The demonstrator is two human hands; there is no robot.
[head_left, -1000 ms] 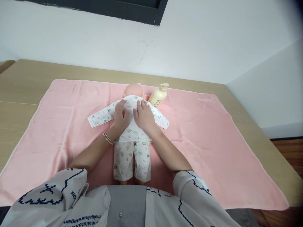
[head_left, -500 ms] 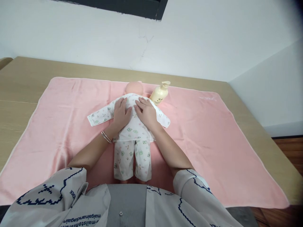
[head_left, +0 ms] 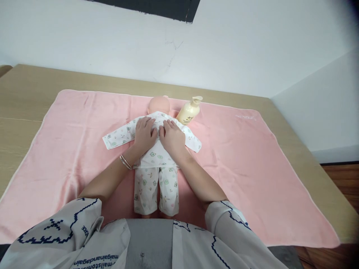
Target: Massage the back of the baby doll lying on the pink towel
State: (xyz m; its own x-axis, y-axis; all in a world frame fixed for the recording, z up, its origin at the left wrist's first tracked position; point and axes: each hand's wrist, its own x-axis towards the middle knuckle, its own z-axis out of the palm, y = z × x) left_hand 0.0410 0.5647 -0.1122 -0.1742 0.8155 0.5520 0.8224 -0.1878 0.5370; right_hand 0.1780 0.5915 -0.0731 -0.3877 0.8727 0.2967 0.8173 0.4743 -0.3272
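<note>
A baby doll [head_left: 158, 105] lies face down on a pink blanket [head_left: 246, 164], its bald head toward the wall. It wears a white printed pajama top [head_left: 157, 155] and matching pajama pants [head_left: 146, 190]; both sleeves stretch out sideways. My left hand [head_left: 145, 134] rests palm down on the left upper back of the top, fingers laid flat. On the right side of the back lies my right hand [head_left: 172, 138], also palm down with its fingers extended. The thumbs are close together near the middle. The palms are hidden.
Just beyond the doll's right shoulder, a cream pump bottle [head_left: 189, 111] lies tilted on the blanket. The wooden table [head_left: 112, 83] borders the blanket and meets a white wall [head_left: 134, 48] at the back. Wooden flooring [head_left: 340, 183] shows at the right.
Both hands have shifted slightly toward the middle of the doll's back, and their fingers lie closer together. The doll and the bottle stay in place.
</note>
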